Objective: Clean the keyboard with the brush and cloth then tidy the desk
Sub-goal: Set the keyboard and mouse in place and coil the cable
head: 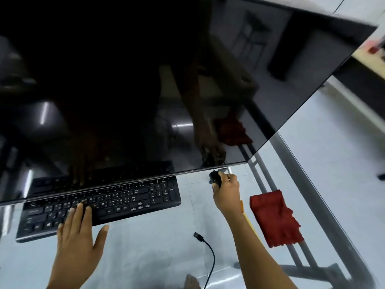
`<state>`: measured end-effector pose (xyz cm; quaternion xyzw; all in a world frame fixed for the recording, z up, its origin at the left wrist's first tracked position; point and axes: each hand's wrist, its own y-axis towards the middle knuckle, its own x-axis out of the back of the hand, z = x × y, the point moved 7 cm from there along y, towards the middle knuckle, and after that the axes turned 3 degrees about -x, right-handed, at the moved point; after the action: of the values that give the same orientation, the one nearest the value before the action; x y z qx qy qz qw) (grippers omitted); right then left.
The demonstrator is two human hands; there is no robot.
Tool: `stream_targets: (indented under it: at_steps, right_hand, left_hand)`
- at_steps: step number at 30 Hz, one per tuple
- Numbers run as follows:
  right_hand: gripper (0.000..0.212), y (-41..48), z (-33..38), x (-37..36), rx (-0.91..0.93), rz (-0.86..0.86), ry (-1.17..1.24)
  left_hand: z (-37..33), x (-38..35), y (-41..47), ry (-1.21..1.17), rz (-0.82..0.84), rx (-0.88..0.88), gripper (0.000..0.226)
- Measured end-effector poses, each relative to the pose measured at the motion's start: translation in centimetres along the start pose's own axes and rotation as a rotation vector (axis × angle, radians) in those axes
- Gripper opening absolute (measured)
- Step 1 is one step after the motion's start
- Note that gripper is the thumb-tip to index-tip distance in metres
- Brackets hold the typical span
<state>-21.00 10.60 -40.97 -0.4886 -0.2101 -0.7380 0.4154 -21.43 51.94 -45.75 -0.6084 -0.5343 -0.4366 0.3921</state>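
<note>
A black keyboard (116, 203) lies on the glass desk (150, 253), its far edge tucked under the monitor. My left hand (77, 232) rests flat on its left keys, fingers spread, holding nothing. My right hand (226, 190) is closed around a black mouse (215, 177) just below the monitor's lower right corner. A red cloth (275, 217) lies crumpled on the desk to the right of my right forearm. A thin yellow-orange object (250, 222), perhaps the brush handle, shows beside that forearm, mostly hidden.
A large dark monitor (145, 80) fills the upper view and overhangs the keyboard. A loose black cable with a plug (205, 245) lies on the glass near the front. The desk's metal frame (325, 224) runs along the right edge, floor beyond.
</note>
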Motion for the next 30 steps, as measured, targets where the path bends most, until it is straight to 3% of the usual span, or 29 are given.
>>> stream_targets:
  at_steps: [13,17,21,25,28,30]
  right_hand:
    - [0.044,0.5,0.0,0.1,0.052,0.0,-0.017]
    - [0.042,-0.3,0.2,0.7,0.091,-0.072,-0.064]
    - [0.038,-4.2,2.6,0.8,0.205,-0.151,-0.045]
    - [0.042,-9.2,8.0,-3.0,0.41,-0.038,-0.008]
    - [0.04,-12.1,12.7,-5.4,0.487,0.075,0.012]
    - [0.038,-13.7,15.9,-6.5,0.532,0.138,0.013]
  left_hand:
    - [0.2,1.0,0.4,-0.03,-0.031,-0.03,0.086]
    - [0.6,2.4,0.1,-0.079,-0.055,0.003,0.068]
    - [3.2,5.3,-0.9,-0.084,-0.221,0.001,0.046]
    - [10.6,7.3,-3.5,-0.006,-0.321,0.265,0.032]
    - [15.4,6.4,-6.6,0.014,-0.218,0.47,0.032]
    - [16.3,6.2,-8.1,0.006,-0.173,0.482,0.027]
